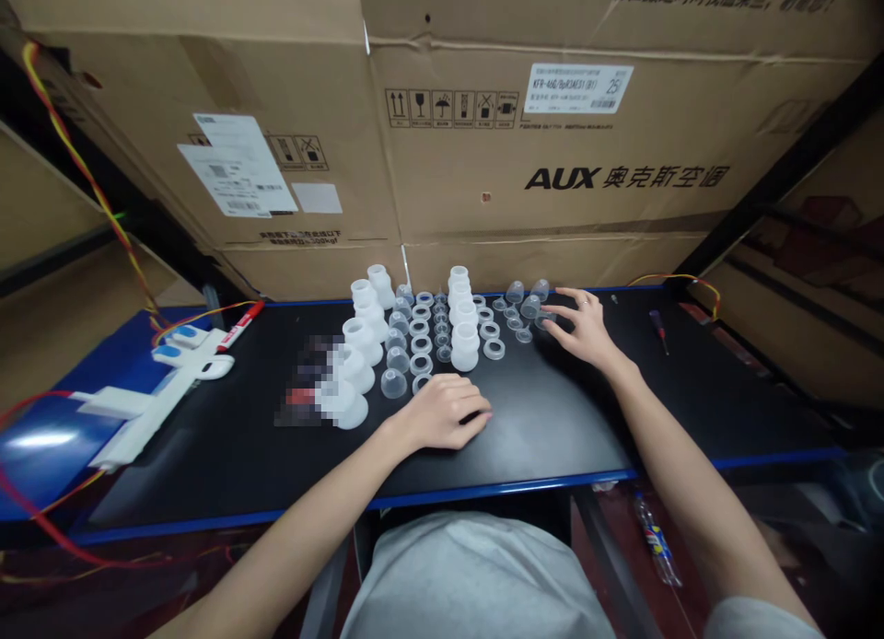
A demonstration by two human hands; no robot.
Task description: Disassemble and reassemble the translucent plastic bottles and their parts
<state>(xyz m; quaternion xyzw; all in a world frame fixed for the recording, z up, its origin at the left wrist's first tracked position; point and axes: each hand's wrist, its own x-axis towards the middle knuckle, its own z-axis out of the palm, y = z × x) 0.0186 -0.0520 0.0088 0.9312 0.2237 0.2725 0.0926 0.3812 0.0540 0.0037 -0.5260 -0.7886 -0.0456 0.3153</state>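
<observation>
My left hand (pixel 448 412) rests on the black tabletop, fingers loosely bent and lying on the surface, with nothing visible in them. It covers part of the nearest translucent ring (pixel 421 382). Further right, my right hand (pixel 584 330) reaches in with spread fingers. Its fingertips are at a small clear piece (pixel 545 317) beside several clear dome caps (pixel 530 307); whether they touch it I cannot tell. Between the hands stand a row of white translucent bottle-shaped pieces (pixel 465 344) and several loose rings (pixel 493 349). Another row of white pieces (pixel 363 333) stands to the left, beside more clear domes (pixel 393 383).
A large cardboard box (pixel 470 179) walls off the back. At the left lie a white power strip (pixel 158 400) with cables and a red-and-white marker (pixel 240 326). A small screwdriver (pixel 659 331) lies at the right. A plastic bottle (pixel 657 540) is below the table edge.
</observation>
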